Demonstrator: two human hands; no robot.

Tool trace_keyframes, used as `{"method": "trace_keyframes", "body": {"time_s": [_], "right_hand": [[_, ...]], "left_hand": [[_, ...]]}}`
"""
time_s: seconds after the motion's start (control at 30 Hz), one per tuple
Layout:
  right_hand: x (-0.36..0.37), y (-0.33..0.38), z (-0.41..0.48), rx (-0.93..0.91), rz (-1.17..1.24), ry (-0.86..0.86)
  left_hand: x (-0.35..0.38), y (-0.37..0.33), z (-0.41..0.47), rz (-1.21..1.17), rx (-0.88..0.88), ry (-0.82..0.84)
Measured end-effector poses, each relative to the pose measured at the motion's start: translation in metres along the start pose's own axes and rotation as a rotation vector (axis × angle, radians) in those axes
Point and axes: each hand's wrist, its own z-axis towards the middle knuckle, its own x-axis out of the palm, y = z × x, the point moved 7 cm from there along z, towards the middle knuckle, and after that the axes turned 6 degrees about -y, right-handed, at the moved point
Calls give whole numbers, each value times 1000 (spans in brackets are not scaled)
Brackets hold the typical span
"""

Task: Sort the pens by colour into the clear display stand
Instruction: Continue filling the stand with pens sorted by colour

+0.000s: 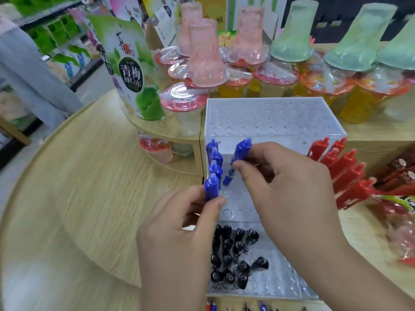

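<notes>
The clear stepped display stand [276,115] stands on the wooden table. Several blue pens [215,160] stand in a column at the left of its middle tier. My left hand [179,239] pinches the nearest blue pen [211,187] of that column. My right hand [289,182] pinches another blue pen [240,153], tilted, over the holes just right of the column. Several black pens [235,254] fill the left of the lowest tier. Several red pens [345,171] stand at the right of the middle tier.
Loose pens [235,307] lie at the bottom edge in front of the stand. Jelly cups [184,102] and a green snack bag [132,70] stand behind it on a raised shelf. Wrapped snacks [399,209] lie to the right. Bare wooden table [89,176] spreads left.
</notes>
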Motion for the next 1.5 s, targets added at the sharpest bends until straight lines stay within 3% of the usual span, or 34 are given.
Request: {"method": "trace_keyframes", "body": {"time_s": [0.47, 0.67, 0.8, 0.93, 1.07, 1.23, 1.4, 1.5], "right_hand": [[28, 8, 9, -21, -364, 217], [28, -9, 1, -65, -349, 193], [6, -20, -6, -113, -170, 48], [-21, -30, -37, -133, -21, 12], [-38, -48, -90, -16, 158, 85], [-37, -103, -167, 215, 128, 158], [-13, -179, -246, 508, -101, 392], [4, -203, -273, 598, -252, 533]], "left_hand": [[2, 3, 4, 71, 77, 86], [2, 5, 4, 88, 81, 99], [4, 19, 0, 29, -49, 129], [-4, 33, -6, 5, -143, 163], [-33, 60, -28, 14, -253, 61], [-54, 101, -99, 153, -405, 29], [-28, 153, -190, 321, -598, 258], [8, 162, -223, 429, -556, 459]]}}
